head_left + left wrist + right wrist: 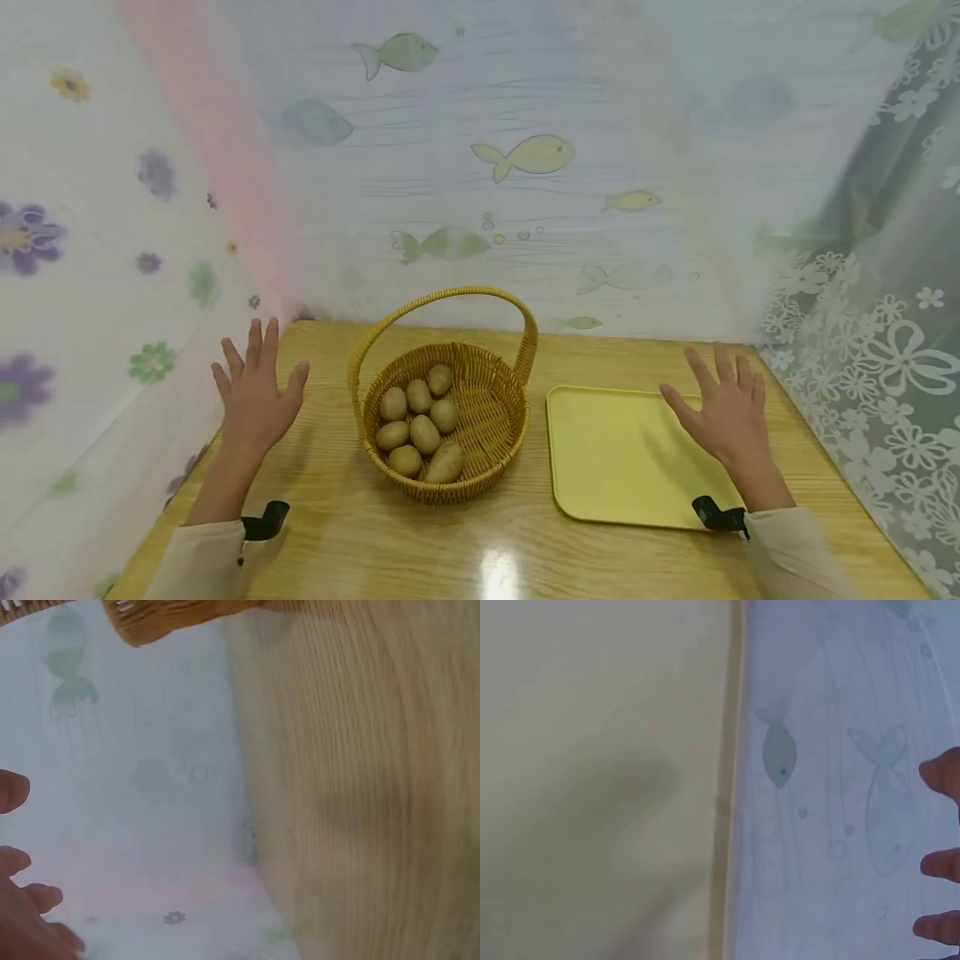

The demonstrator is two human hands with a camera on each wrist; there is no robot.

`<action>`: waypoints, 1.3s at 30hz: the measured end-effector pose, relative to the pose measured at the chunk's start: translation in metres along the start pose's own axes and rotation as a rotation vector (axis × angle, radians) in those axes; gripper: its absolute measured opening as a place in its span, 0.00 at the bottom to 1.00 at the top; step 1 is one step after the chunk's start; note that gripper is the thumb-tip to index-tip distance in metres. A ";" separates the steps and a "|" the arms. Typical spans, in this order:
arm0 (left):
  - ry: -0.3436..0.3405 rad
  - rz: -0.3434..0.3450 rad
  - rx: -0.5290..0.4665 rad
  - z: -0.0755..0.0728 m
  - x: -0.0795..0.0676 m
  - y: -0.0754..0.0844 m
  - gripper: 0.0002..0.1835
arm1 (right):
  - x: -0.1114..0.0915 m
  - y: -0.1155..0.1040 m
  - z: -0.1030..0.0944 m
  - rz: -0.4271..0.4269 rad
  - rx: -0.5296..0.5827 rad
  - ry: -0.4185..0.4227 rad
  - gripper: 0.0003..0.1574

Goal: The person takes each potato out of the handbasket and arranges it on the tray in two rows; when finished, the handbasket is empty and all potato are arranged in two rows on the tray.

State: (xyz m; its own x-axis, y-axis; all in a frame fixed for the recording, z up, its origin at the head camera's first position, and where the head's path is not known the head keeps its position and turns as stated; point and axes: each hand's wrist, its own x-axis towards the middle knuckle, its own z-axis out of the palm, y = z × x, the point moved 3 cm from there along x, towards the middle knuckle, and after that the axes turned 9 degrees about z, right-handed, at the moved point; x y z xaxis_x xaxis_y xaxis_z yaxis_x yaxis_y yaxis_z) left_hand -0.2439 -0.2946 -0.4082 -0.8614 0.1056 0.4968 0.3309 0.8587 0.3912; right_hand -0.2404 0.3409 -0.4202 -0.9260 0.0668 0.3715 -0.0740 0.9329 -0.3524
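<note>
A round wicker basket (491,417) with a tall arched handle stands mid-table in the head view. Several potatoes (424,433) lie in its left half, the woven bottom showing on the right. To its right is a flat yellow tray (615,458) with a low rim. My left hand (258,400) is held up left of the basket, fingers spread, holding nothing. Over the tray's right part hovers my right hand (727,417), also spread and holding nothing. Only fingertips show at the edges of both wrist views.
The wooden table (360,550) carries the basket and tray. Behind it hangs a curtain (480,200) printed with fish. A flowered curtain (97,333) borders the left side, and a lacy sheer one (885,392) borders the right.
</note>
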 end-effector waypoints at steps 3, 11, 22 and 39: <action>-0.016 -0.034 -0.209 -0.002 -0.007 0.004 0.43 | -0.002 -0.020 0.000 0.005 0.174 -0.005 0.41; -0.034 0.255 -0.512 0.011 -0.024 0.028 0.44 | -0.002 -0.078 0.006 0.041 0.555 -0.098 0.25; -0.095 0.345 -0.680 0.057 -0.042 0.048 0.38 | 0.001 -0.149 0.027 -0.153 0.691 -0.373 0.12; -0.103 0.278 -0.834 0.066 -0.045 0.043 0.29 | 0.025 -0.219 0.058 -0.315 0.706 -0.581 0.12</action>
State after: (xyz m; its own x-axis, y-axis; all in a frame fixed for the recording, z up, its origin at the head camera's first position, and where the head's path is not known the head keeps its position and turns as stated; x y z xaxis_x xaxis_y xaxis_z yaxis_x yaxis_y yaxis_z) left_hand -0.2162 -0.2294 -0.4655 -0.7251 0.3356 0.6013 0.6719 0.1538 0.7245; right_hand -0.2685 0.1173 -0.3838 -0.8499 -0.5128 0.1212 -0.3802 0.4376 -0.8148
